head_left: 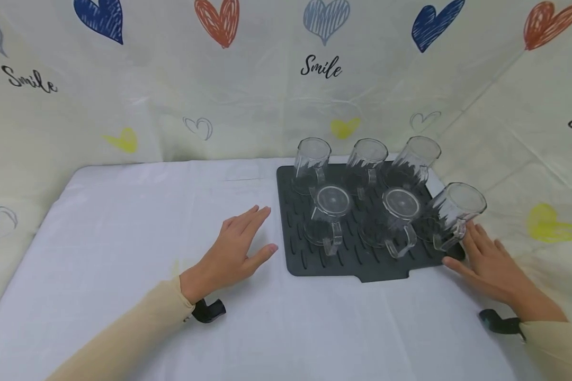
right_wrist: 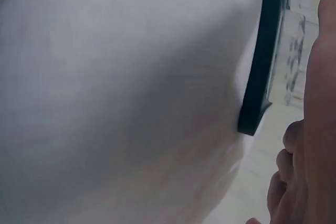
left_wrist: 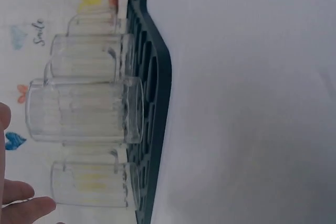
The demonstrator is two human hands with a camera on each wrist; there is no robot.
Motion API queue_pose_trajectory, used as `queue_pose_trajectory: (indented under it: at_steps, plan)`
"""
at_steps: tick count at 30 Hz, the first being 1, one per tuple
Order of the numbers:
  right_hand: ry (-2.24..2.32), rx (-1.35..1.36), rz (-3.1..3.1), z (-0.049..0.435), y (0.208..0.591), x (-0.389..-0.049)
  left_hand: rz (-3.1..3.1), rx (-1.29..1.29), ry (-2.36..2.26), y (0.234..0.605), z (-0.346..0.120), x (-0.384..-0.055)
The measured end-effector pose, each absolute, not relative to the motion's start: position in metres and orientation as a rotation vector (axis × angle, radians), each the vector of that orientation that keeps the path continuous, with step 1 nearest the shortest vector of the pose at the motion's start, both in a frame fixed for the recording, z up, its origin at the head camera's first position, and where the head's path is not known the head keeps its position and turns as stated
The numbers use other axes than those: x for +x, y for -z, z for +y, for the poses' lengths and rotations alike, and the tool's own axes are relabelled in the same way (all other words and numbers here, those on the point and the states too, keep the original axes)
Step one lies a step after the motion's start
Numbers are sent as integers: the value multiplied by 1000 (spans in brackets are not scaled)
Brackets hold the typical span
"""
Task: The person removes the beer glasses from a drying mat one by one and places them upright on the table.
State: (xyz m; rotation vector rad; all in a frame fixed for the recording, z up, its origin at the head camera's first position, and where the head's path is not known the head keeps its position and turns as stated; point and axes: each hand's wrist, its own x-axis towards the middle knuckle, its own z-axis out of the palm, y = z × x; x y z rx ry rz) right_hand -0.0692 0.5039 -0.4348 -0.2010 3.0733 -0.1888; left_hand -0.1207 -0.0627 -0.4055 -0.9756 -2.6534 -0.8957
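The left hand [head_left: 233,248] and right hand [head_left: 498,270] flank the mat [head_left: 343,266], both outstretched and gripping nothing; any push should probably be slow and level, lest the glass mugs [head_left: 332,203] on it knock together.

White-covered table [head_left: 124,227], dark ridged mat [head_left: 321,269] lying directly on it; toward the right

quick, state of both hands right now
Left hand: open, holding nothing.
Right hand: open, beside the dark mat's right edge; contact unclear.
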Motion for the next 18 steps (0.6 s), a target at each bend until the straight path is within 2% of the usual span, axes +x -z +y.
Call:
queue_pose_trajectory:
  at_steps: [18]
  plan:
    - [187, -152, 2952, 494, 440, -74, -2717, -1127, 1209, 421, -21, -114]
